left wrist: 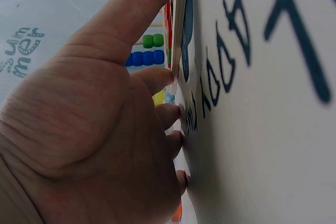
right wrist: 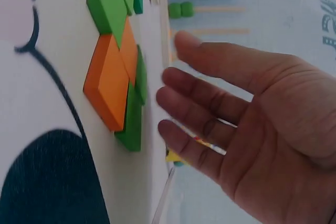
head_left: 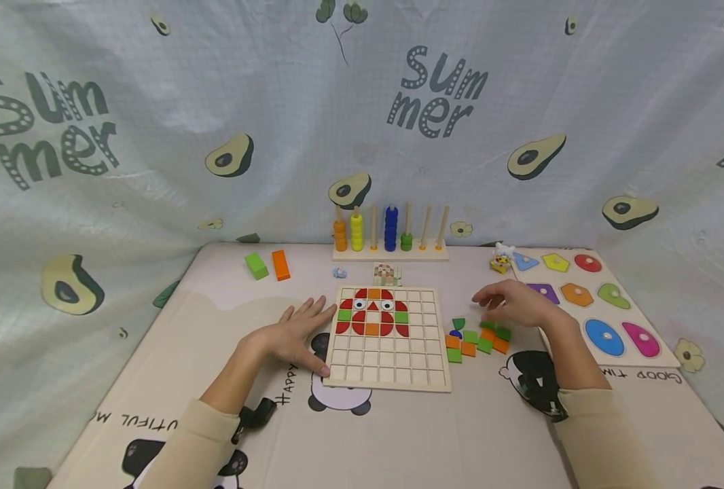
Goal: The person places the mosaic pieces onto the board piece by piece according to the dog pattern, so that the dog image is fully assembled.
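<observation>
Beige sleeves [head_left: 203, 435] lead, in the head view, to a spread left hand [head_left: 285, 339] touching the left edge of a grid board [head_left: 392, 360]; a relaxed right hand [head_left: 517, 303], unclenched, hovers near loose tiles [head_left: 485, 345] right of the board. Left wrist: thumb and index meet the board's edge. Right wrist: slightly bent fingers [right wrist: 205, 106] hang apart from the tiles.

We have passing room along the near side of the table [head_left: 411, 435], between the forearms [head_left: 572, 350] and in front of the grid board [head_left: 420, 367]. The left grip [head_left: 291, 337] blocks the board's left edge. On the right, loose tiles [head_left: 485, 343] crowd our way between board and right grip [head_left: 515, 303]. Behind, we could cross above the flat picture card [head_left: 386, 274] (just off the far edge), but the upright bead rack [head_left: 390, 255] stands beyond.
</observation>
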`<action>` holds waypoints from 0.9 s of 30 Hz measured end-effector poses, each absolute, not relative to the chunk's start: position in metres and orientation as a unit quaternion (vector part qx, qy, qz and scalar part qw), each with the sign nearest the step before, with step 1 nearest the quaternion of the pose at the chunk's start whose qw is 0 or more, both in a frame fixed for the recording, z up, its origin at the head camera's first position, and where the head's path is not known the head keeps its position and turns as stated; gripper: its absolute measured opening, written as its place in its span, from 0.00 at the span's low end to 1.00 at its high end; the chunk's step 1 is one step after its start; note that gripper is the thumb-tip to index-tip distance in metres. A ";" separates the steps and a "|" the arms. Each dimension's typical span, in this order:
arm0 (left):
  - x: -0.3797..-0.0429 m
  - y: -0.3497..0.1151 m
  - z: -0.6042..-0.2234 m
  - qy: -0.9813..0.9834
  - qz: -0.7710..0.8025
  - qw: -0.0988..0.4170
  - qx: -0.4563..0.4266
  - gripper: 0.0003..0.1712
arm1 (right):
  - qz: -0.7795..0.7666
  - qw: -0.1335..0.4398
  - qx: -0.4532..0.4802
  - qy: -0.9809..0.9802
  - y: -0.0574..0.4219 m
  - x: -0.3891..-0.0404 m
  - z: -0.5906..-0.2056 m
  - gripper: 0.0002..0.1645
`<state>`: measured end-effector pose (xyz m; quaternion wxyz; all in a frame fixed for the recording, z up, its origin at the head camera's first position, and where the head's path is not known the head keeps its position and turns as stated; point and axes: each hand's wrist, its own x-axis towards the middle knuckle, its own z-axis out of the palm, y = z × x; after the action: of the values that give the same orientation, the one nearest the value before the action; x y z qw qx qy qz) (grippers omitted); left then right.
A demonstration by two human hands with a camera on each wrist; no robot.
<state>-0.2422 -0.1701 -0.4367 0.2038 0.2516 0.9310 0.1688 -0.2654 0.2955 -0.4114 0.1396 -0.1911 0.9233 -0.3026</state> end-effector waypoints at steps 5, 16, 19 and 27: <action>-0.242 -0.170 -0.437 0.932 0.168 0.203 0.250 0.73 | -0.289 0.185 -0.173 0.923 0.303 -0.265 -0.416 0.14; -0.242 -0.170 -0.436 0.931 0.171 0.197 0.255 0.73 | -0.293 0.188 -0.180 0.920 0.301 -0.271 -0.423 0.08; -0.242 -0.170 -0.436 0.931 0.170 0.197 0.257 0.73 | -0.302 0.180 -0.181 0.918 0.302 -0.271 -0.424 0.09; -0.242 -0.170 -0.437 0.931 0.171 0.200 0.255 0.73 | -0.367 0.083 -0.193 0.906 0.289 -0.269 -0.418 0.08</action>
<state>-0.2424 -0.1698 -0.4373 0.1998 0.2551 0.9305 0.1708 -0.2694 0.2888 -0.4175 0.0827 -0.1934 0.9060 -0.3672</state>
